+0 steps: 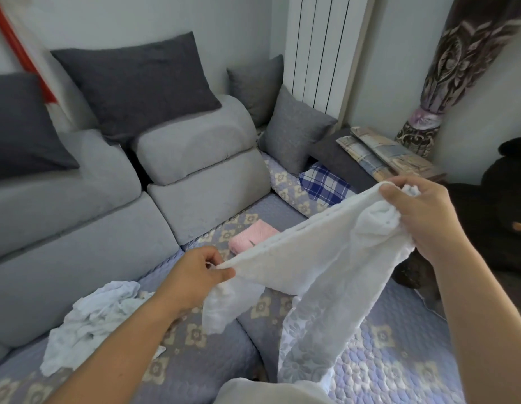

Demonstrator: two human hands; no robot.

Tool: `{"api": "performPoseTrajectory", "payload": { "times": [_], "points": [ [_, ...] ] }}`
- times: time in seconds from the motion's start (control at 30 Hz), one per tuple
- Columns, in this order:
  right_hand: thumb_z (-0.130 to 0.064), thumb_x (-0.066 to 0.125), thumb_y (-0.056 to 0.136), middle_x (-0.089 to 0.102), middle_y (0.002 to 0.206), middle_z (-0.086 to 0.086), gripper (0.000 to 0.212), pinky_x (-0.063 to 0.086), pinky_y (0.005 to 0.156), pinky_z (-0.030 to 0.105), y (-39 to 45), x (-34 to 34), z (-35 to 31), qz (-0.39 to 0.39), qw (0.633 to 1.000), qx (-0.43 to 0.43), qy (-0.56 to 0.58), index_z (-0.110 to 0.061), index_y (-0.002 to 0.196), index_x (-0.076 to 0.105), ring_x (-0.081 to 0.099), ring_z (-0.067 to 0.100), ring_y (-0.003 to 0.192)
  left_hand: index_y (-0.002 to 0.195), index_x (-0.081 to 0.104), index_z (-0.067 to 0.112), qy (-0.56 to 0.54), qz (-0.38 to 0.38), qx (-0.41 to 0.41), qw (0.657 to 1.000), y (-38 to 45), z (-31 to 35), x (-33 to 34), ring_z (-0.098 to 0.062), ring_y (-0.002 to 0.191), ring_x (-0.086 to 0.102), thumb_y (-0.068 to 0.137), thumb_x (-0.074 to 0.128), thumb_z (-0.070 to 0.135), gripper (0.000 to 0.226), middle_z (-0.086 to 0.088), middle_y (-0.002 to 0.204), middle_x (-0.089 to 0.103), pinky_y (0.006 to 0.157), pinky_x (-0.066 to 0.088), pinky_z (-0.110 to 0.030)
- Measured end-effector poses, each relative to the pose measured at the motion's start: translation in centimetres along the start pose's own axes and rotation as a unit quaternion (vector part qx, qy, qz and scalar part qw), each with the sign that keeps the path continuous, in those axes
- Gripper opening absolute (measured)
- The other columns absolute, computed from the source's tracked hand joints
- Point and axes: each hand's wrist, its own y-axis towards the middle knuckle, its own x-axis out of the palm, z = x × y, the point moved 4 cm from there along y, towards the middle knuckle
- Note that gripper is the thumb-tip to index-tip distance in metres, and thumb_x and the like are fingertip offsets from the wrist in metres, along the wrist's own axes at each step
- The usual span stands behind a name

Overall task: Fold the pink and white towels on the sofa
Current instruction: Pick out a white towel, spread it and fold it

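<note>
A white towel (320, 258) hangs stretched in the air above the sofa (107, 228), its top edge pulled taut, probably to find the corners for a first fold. The left hand (195, 275) pinches one end between thumb and fingers, and the right hand (422, 217) grips the bunched other end. Behind lies a folded pink towel (250, 236), and a crumpled white cloth (90, 319) sits at the left.

- You have two hands up: left hand (195, 272), right hand (422, 217).
- You can count two white towels: one held (317, 258), one crumpled on the sofa (96, 316).
- One pink towel (250, 237) lies folded.
- You see four grey cushions (137, 83).
- One blue checked cloth (323, 182).
</note>
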Motion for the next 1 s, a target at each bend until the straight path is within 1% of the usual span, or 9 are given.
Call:
{"api": "performPoseTrajectory", "payload": {
  "times": [0.13,0.27,0.43,0.57,0.63,0.73,0.87,0.93,1.0],
  "points": [
    [-0.040,0.070,0.090,0.072,0.087,-0.019,0.005,0.061,0.068,0.037,-0.5,1.0,0.4,-0.017,1.000,-0.001,0.010,-0.043,0.089,0.074,0.072,0.006,0.077,0.060,0.044,0.021,0.031,0.002,0.000,1.000,0.0,0.7,0.0,-0.006,0.047,0.037,0.074,0.088,0.027,0.046,0.011,0.052,0.046,0.049,0.029,-0.023],
    [-0.041,0.071,0.089,0.073,0.089,-0.017,0.005,0.062,0.078,0.045,-0.4,0.7,0.7,0.006,1.000,0.008,0.017,-0.039,0.091,0.075,0.072,0.016,0.088,0.060,0.037,0.022,0.004,-0.002,0.024,1.000,0.0,1.1,0.6,-0.004,0.044,0.029,0.071,0.090,0.023,0.055,0.013,0.046,0.035,0.046,0.025,-0.021],
    [-0.038,0.072,0.090,0.071,0.084,-0.022,0.008,0.059,0.076,0.040,-0.6,0.2,1.2,0.028,0.999,0.030,0.006,-0.044,0.086,0.074,0.068,0.014,0.089,0.056,0.053,0.022,0.002,-0.077,0.045,0.996,-0.3,-0.2,1.1,-0.007,0.053,0.034,0.078,0.085,0.032,0.041,0.011,0.055,0.041,0.052,0.029,-0.022],
    [-0.036,0.074,0.089,0.071,0.093,-0.011,0.015,0.058,0.077,0.039,-1.0,0.1,1.6,0.042,0.998,0.043,-0.001,-0.048,0.082,0.073,0.067,0.016,0.092,0.078,0.074,0.018,0.031,-0.161,0.017,0.986,-0.6,-1.2,1.6,-0.012,0.067,0.044,0.091,0.069,0.046,0.031,0.005,0.070,0.055,0.067,0.034,-0.032],
    [-0.035,0.074,0.089,0.072,0.097,-0.009,0.015,0.058,0.079,0.041,-1.3,0.0,1.9,0.042,0.998,0.050,0.005,-0.049,0.083,0.073,0.068,0.018,0.094,0.086,0.078,0.024,0.004,-0.170,0.011,0.985,-0.6,-1.0,1.8,-0.013,0.071,0.053,0.096,0.066,0.039,0.021,0.009,0.078,0.065,0.070,0.039,-0.032],
    [-0.033,0.075,0.089,0.074,0.096,-0.007,0.012,0.060,0.081,0.046,-1.6,-0.6,2.4,0.036,0.997,0.065,0.025,-0.044,0.087,0.075,0.070,0.021,0.095,0.082,0.080,0.031,-0.037,-0.124,0.006,0.992,-0.4,-0.6,2.0,-0.005,0.072,0.061,0.092,0.072,0.018,0.018,0.011,0.079,0.072,0.068,0.045,-0.019],
    [-0.031,0.075,0.089,0.074,0.088,-0.009,0.011,0.062,0.076,0.045,-1.7,-1.5,2.9,0.040,0.995,0.081,0.041,-0.040,0.086,0.077,0.072,0.023,0.092,0.063,0.065,0.014,-0.051,0.001,-0.014,0.999,-0.2,-0.5,1.9,-0.005,0.052,0.048,0.075,0.087,0.012,0.026,0.009,0.055,0.057,0.053,0.039,-0.018],
    [-0.029,0.070,0.093,0.073,0.087,-0.012,0.015,0.062,0.076,0.045,-1.7,-1.6,3.1,0.031,0.995,0.085,0.035,-0.040,0.086,0.077,0.070,0.024,0.093,0.062,0.056,0.013,-0.025,0.013,0.014,1.000,-0.5,0.2,2.2,-0.002,0.046,0.040,0.073,0.089,0.015,0.035,0.012,0.050,0.049,0.048,0.034,-0.015],
    [-0.028,0.062,0.098,0.071,0.100,-0.009,0.021,0.059,0.084,0.048,-1.7,-1.4,3.3,0.012,0.996,0.088,0.015,-0.040,0.089,0.077,0.067,0.024,0.101,0.060,0.054,0.017,-0.028,-0.011,0.024,0.999,-0.8,1.1,2.6,-0.002,0.046,0.038,0.073,0.089,0.015,0.037,0.012,0.049,0.047,0.047,0.031,-0.015]
  ]
}}
